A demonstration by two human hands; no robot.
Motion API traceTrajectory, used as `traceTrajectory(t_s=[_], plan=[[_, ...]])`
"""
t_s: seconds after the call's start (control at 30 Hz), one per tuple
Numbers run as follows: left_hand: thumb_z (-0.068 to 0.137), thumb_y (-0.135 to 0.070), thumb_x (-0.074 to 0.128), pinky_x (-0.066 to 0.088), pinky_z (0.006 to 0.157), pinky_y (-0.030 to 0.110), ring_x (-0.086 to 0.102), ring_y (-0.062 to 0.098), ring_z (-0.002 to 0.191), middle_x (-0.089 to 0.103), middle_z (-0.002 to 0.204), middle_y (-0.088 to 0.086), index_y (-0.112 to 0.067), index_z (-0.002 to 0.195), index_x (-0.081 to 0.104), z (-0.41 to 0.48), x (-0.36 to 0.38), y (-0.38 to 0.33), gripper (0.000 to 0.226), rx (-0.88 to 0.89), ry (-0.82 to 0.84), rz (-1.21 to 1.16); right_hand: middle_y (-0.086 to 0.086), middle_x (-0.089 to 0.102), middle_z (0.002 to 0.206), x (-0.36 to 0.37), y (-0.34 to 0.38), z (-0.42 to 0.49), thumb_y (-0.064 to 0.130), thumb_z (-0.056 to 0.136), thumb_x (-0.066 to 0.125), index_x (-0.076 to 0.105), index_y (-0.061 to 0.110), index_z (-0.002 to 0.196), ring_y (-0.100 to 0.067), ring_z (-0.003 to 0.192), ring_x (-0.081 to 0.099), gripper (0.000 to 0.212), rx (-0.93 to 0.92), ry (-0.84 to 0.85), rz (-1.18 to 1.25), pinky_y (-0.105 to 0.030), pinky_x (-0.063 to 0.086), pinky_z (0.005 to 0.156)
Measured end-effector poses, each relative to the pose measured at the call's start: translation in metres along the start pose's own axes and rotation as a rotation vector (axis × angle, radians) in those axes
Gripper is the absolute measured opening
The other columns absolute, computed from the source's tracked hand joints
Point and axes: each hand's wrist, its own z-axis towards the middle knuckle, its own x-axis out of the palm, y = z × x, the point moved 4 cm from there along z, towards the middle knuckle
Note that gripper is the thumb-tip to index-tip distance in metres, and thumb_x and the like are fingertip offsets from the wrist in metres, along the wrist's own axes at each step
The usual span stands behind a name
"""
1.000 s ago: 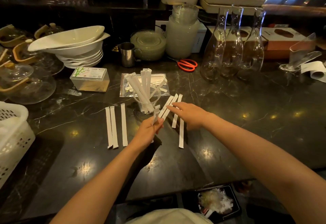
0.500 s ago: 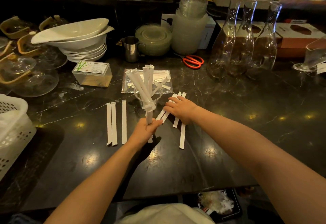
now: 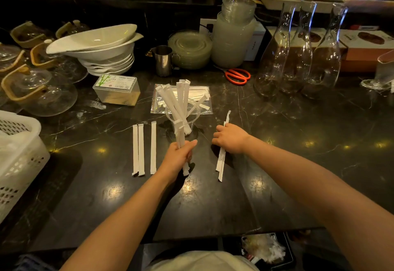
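Observation:
My left hand (image 3: 178,157) grips a small bundle of white paper-wrapped sticks (image 3: 180,132), held upright just in front of a clear plastic cup (image 3: 193,114). Several more wrapped sticks (image 3: 171,102) stand fanned out in that cup. My right hand (image 3: 230,138) grips another bunch of wrapped sticks (image 3: 221,164), tilted above the dark marble counter (image 3: 277,164) to the right of the cup. Three wrapped sticks (image 3: 144,149) lie side by side on the counter to the left. Behind the cup lies a clear plastic bag (image 3: 203,93) with more sticks.
A white perforated basket (image 3: 19,160) stands at the left edge. Behind are glass teapots (image 3: 40,91), stacked white bowls (image 3: 102,51), a toothpick box (image 3: 117,89), a steel jug (image 3: 163,60), orange scissors (image 3: 237,76) and three glass carafes (image 3: 298,57). A black bin (image 3: 266,249) sits below the counter's front edge.
My right hand has gathered the sticks that lay spread beside the cup and lifted them off the counter. My left hand has raised its bundle upright.

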Motion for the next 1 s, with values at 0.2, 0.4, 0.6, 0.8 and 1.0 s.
traceTrajectory(t_s=[0.2, 0.4, 0.6, 0.8, 1.0], plan=[[0.090, -0.014, 0.051, 0.029, 0.054, 0.023, 0.028, 0.006, 0.039, 0.033, 0.033, -0.009, -0.015, 0.042, 0.035, 0.000, -0.004, 0.004, 0.050, -0.052, -0.001, -0.085, -0.010, 0.057, 0.122, 0.001, 0.003, -0.004, 0.013, 0.093, 0.045, 0.052, 0.011, 0.124, -0.029, 0.113, 0.048, 0.032, -0.002, 0.045, 0.055, -0.038, 0.045, 0.083], [0.091, -0.015, 0.048, 0.023, 0.048, 0.020, 0.028, 0.001, 0.035, 0.033, 0.033, -0.010, -0.011, 0.053, 0.044, 0.001, -0.014, 0.005, 0.039, -0.074, 0.010, -0.156, -0.018, 0.053, 0.118, -0.006, 0.001, -0.011, 0.003, 0.089, 0.045, 0.052, 0.003, 0.117, -0.036, 0.108, 0.055, 0.029, 0.145, 0.125, 0.392, -0.041, 0.045, 0.080], [0.078, 0.007, 0.056, 0.034, 0.055, 0.022, 0.038, 0.010, 0.051, 0.044, 0.053, -0.002, -0.014, 0.065, 0.050, -0.002, -0.026, -0.006, 0.025, -0.021, 0.025, -0.085, -0.007, 0.052, 0.082, -0.046, -0.006, -0.016, 0.006, 0.086, 0.050, 0.041, 0.016, 0.068, -0.025, 0.082, 0.051, 0.022, 0.220, -0.068, 0.736, -0.032, 0.038, 0.067], [0.070, 0.005, 0.068, 0.050, 0.072, 0.030, 0.054, 0.015, 0.066, 0.047, 0.065, -0.001, -0.018, 0.090, 0.053, -0.010, -0.027, -0.024, 0.033, 0.007, 0.184, -0.123, 0.003, 0.055, 0.077, -0.100, 0.008, -0.022, 0.012, 0.087, 0.057, 0.056, 0.017, 0.083, -0.007, 0.065, 0.052, 0.006, 0.212, -0.197, 1.466, -0.016, 0.045, 0.060], [0.076, 0.006, 0.062, 0.050, 0.086, 0.026, 0.060, 0.014, 0.094, 0.061, 0.094, 0.001, -0.022, 0.095, 0.056, -0.022, -0.027, -0.036, 0.034, 0.026, 0.217, -0.029, -0.004, 0.062, 0.089, -0.112, 0.036, -0.006, 0.008, 0.086, 0.058, 0.060, 0.013, 0.097, -0.015, 0.073, 0.059, 0.012, 0.178, -0.173, 1.626, -0.026, 0.050, 0.074]])
